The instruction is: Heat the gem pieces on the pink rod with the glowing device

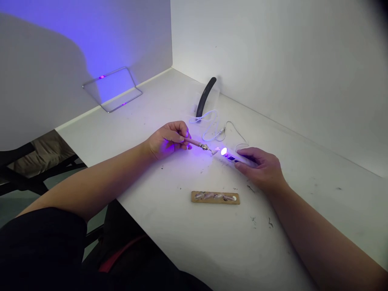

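My left hand [169, 138] is closed on a pink-handled nail tip holder [194, 142] with a silver metal fitting. At its far end sits a small pale nail tip [215, 151]. My right hand [265, 166] grips a white handheld UV lamp [235, 156], whose lit purple-white end points left at the nail tip, a small gap between them. Closer to me on the table lies a brown card strip [215, 201] bearing several glossy nail tips in a row and a white round spot at its right end.
Behind my hands lie a black curved nail file [206, 97], a clear plastic piece [191, 95] and a white cable [222, 130]. A bent wire stand [133, 76] leans at the left wall. White panels border the white table [182, 234], which has dark specks.
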A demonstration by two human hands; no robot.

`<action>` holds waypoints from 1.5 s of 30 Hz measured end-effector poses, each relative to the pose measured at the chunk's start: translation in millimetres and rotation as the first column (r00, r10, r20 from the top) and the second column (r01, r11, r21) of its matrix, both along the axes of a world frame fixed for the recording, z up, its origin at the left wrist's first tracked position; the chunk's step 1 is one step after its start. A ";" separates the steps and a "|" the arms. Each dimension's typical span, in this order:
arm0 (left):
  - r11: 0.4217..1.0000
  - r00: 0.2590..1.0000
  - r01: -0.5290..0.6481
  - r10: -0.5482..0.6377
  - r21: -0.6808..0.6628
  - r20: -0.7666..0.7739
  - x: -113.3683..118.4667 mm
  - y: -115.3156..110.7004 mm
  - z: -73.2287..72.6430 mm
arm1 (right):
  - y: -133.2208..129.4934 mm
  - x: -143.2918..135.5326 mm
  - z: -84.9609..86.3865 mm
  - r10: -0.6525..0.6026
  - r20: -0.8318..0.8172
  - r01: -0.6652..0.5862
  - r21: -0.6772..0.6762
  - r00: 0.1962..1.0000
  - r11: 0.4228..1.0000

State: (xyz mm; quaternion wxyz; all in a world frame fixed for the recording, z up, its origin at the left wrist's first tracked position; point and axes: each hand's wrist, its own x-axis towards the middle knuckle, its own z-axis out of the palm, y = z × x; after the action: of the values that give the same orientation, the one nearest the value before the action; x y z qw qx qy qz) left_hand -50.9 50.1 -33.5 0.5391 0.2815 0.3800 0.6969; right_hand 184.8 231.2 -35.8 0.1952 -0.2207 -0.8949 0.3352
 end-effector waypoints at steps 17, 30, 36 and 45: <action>0.989 0.982 -0.142 0.137 -0.030 -0.128 0.1 2.0 5.9 | 1.6 2.7 -1.0 0.049 -0.039 -0.049 -0.019 0.998 0.999; 0.986 0.984 -0.164 0.161 -0.037 -0.072 3.5 3.3 6.6 | -14.0 44.1 79.4 0.417 0.259 -0.490 0.409 0.871 0.770; 0.985 0.983 -0.170 0.167 -0.039 -0.069 4.0 3.4 5.4 | -37.0 44.3 96.8 0.385 0.311 -0.494 0.575 0.869 0.652; 0.986 0.984 -0.162 0.158 -0.047 -0.078 5.4 3.5 8.5 | -45.6 45.8 99.7 0.343 0.424 -0.543 0.587 0.838 0.601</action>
State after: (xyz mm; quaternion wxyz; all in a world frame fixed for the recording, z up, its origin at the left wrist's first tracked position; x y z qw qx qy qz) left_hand -45.5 53.6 -25.0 0.4745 0.2611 0.4395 0.7166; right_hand 230.6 185.5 63.9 0.0498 0.0558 -0.9971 -0.0155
